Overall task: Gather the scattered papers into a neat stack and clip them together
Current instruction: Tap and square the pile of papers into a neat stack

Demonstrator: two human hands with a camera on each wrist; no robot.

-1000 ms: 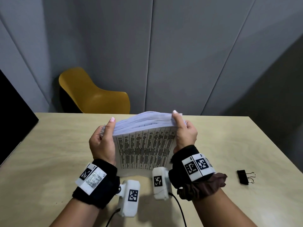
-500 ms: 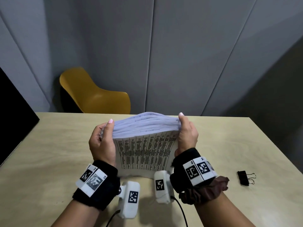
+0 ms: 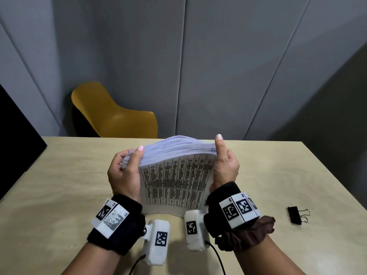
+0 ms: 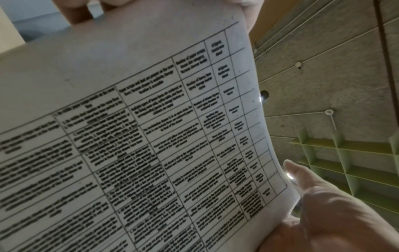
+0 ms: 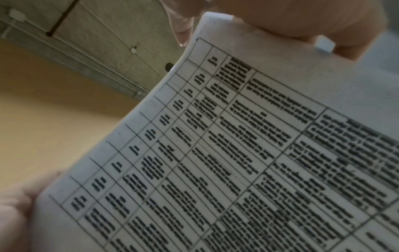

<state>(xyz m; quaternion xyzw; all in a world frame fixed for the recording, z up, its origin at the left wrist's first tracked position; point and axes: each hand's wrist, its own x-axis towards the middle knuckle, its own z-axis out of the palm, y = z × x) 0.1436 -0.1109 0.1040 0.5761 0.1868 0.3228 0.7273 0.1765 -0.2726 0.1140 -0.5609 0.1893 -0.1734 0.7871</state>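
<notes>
A thick stack of papers (image 3: 174,181) printed with tables stands on its lower edge on the table (image 3: 59,185), its top leaning away from me. My left hand (image 3: 127,169) grips the stack's left side, thumb on the near sheet. My right hand (image 3: 224,163) grips the right side, thumb straight up along the edge. Both wrist views are filled by the printed sheet (image 4: 151,136) (image 5: 237,162), with fingers at its edges. A black binder clip (image 3: 296,215) lies on the table to the right, apart from both hands.
A yellow chair (image 3: 113,114) stands behind the table's far edge, against grey wall panels. A black panel (image 3: 14,135) borders the table at the left. Cables run from the wrist cameras toward me.
The stack's top edges have evened out slightly. My right thumb has risen along the right edge, and both hands have stayed on the sides.
</notes>
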